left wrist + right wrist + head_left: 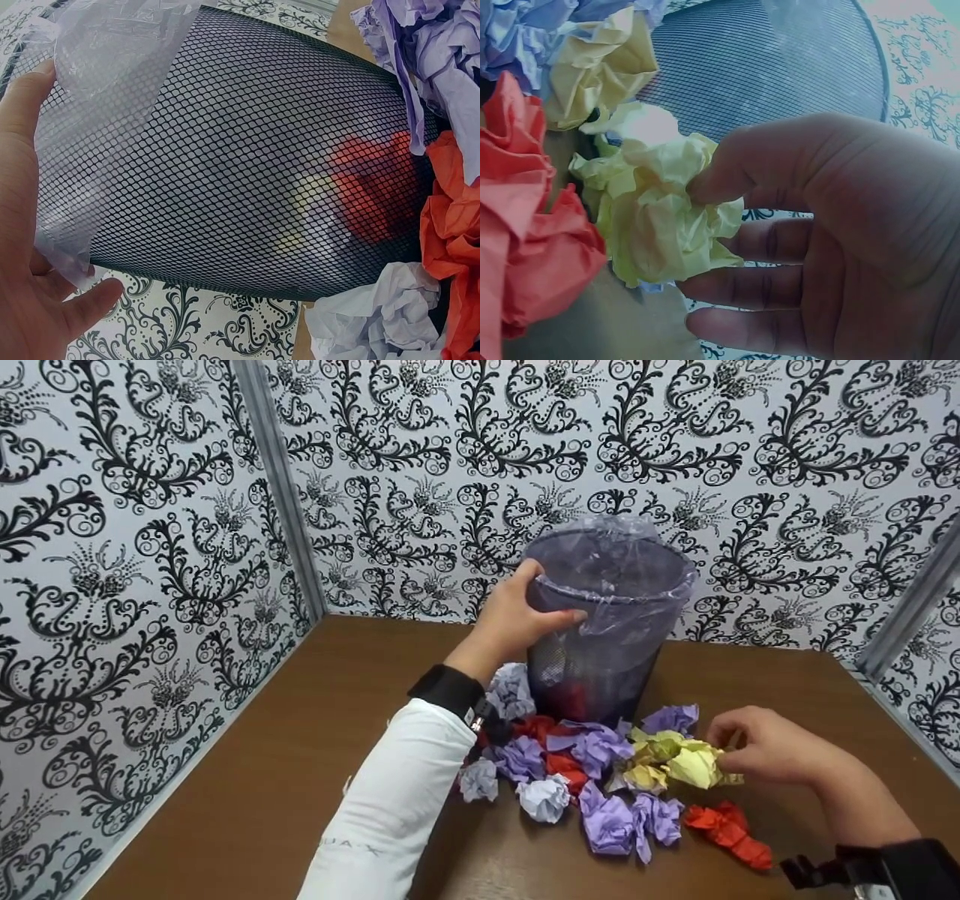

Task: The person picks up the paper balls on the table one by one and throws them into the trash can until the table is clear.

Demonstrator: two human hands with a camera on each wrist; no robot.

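A dark mesh wastebasket (pixel 577 660), lined with a clear plastic bag (pixel 637 619), stands on the table with its top leaning slightly right. My left hand (pixel 510 619) grips it at the rim, over the folded bag edge. Through the mesh, red paper (pixel 375 187) and paler yellow and white pieces show near the bottom. My right hand (pixel 784 746) holds a crumpled yellow paper ball (pixel 660 217), the thumb on its near face and fingers around its far side. The ball sits at the right end of a pile, beside another yellowish crumpled paper (pixel 604 71).
Crumpled purple (pixel 607 821), white (pixel 544 799), grey (pixel 512 694) and red papers (pixel 566 771) lie heaped before the basket. One twisted red paper (pixel 731 832) lies apart at the front right. Patterned walls (pixel 420 472) enclose the brown table (pixel 300 750) at the back and sides.
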